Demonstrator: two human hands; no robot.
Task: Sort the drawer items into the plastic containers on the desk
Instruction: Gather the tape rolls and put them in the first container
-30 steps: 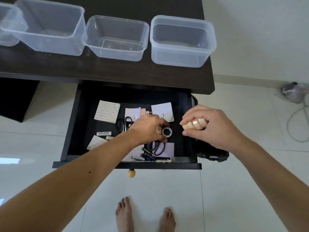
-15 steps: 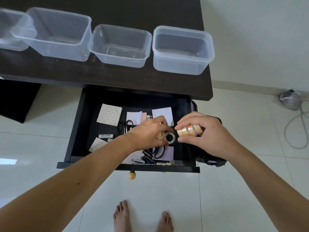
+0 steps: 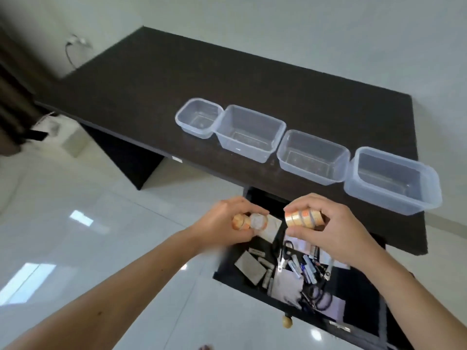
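Dark wood-grain desk [image 3: 227, 79], matte top, runs from upper centre to the right edge of the frame. No writing legible anywhere; motion blur softens most detail.

4 clear plastic containers sit in a slanted row on the desk top, rounded corners, lipped rims, nothing visible inside. Far-right container [image 3: 394, 181] at the desk's front right corner; next container [image 3: 313, 157] touching its left rim; third container [image 3: 250, 133]; smallest container [image 3: 198, 117] at centre frame, rim against the third.

Open black drawer [image 3: 298, 281], lower right, below the desk edge. Round pale knob [image 3: 287, 322] on its front. Inside: black-handled scissors [image 3: 316, 298], a heap of blue-and-silver batteries [image 3: 307, 267], pale paper squares [image 3: 249, 265]. Items blurred; any print on them is unreadable. The right forearm hides the drawer's right part.

Left hand [image 3: 222, 228], centre frame above the drawer's left corner, fingers curled tight round small tape rolls [image 3: 249, 221], tan and clear. Count uncertain, partly hidden by fingers.

Right hand [image 3: 328, 231], just right of the left one and apart from it, pinches a stack of orange-tan tape rolls [image 3: 302, 218] between thumb and fingers, held sideways above the drawer. Faint markings on the rolls, not readable.

Glossy white tile floor [image 3: 88, 210], left side.
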